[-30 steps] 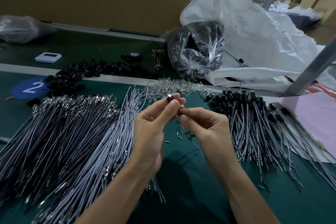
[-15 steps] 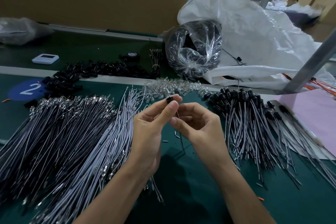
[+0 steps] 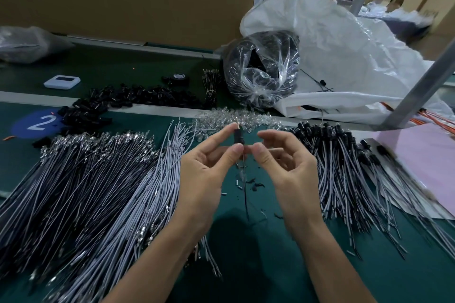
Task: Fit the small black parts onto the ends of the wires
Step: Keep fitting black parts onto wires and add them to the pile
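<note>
My left hand (image 3: 209, 165) pinches a small black part (image 3: 238, 137) between thumb and forefinger, upright over the green mat. A thin dark wire (image 3: 245, 192) hangs down from the part. My right hand (image 3: 285, 162) is beside it, thumb tip touching the wire just under the part, the other fingers loosely curled. A big heap of bare grey wires (image 3: 93, 187) with metal tips lies on the left. Wires with black parts fitted (image 3: 344, 155) lie on the right. Loose black parts (image 3: 128, 98) are heaped at the back left.
Clear small LEDs (image 3: 229, 118) are piled just beyond my hands. A clear bag of black parts (image 3: 263, 69) and a large white sack (image 3: 344, 39) stand behind. A pink sheet (image 3: 423, 152) and a metal post (image 3: 423, 81) are at the right. A white device (image 3: 62, 81) sits far left.
My hands have drawn slightly apart. The black part now stands clear between my left fingertips with the wire hanging below it; the right hand's fingers have loosened.
</note>
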`<state>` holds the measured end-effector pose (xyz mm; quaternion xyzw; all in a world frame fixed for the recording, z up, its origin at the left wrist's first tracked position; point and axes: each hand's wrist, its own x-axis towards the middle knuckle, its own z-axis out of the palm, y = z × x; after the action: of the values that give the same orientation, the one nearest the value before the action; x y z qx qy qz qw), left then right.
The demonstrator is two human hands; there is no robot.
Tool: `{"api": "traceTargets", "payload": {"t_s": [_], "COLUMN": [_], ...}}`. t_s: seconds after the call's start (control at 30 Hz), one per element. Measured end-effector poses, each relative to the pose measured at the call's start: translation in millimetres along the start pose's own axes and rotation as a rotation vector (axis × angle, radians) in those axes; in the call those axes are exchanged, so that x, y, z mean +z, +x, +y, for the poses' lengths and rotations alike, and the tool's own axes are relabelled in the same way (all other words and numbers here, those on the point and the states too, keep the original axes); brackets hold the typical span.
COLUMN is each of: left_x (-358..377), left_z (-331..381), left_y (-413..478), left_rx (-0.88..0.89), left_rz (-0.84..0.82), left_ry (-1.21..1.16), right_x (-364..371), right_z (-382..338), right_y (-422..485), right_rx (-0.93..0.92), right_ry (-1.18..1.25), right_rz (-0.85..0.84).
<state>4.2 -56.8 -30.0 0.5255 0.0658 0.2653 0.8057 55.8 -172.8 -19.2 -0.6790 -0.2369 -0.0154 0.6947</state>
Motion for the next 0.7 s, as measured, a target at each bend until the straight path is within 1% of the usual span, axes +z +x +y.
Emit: {"api": "traceTargets", "payload": {"t_s": [0.07,0.13,0.2,0.3,0.37,0.5,0.6,0.7], "left_x": [0.3,0.8,0.5,0.8,0.7,-2.0,-3.4,-5.7], "left_z": [-0.5,-1.1,-1.5,-2.2,-3.0,-4.2,-4.0,-3.8], "left_y": [-0.4,-1.1,-2.0,-2.6,-2.9,-1.9,-0.4,0.1], "left_rx": [0.016,0.018,0.018,0.039,0.071,0.140,0.208,0.343], "left_rz": [-0.074,-0.112,-0.111,-0.127,-0.119,-0.064,-0.045,-0.013], "left_ry": [0.088,0.132,0.171,0.217,0.248,0.371,0.456,0.594], "right_x": [-2.4,-1.9,-1.8,-5.0,-6.5,-7.8,-8.1,-7.9], "right_z": [-1.2,-0.9,-0.2,-1.0,-1.0,-0.1,-1.8,-1.4], "right_y": [1.2,2.2,2.4,4.0,5.6,6.1,5.5,6.0], "right_rx": [0.020,0.015,0.009,0.007,0.008,-0.012,0.000,0.001], "right_ry": [0.036,0.051,0.093,0.225,0.227,0.143,0.146,0.126], "right_rz": [-0.043,-0.072,-0.044,-0.002,-0.012,-0.036,-0.064,-0.106]}}
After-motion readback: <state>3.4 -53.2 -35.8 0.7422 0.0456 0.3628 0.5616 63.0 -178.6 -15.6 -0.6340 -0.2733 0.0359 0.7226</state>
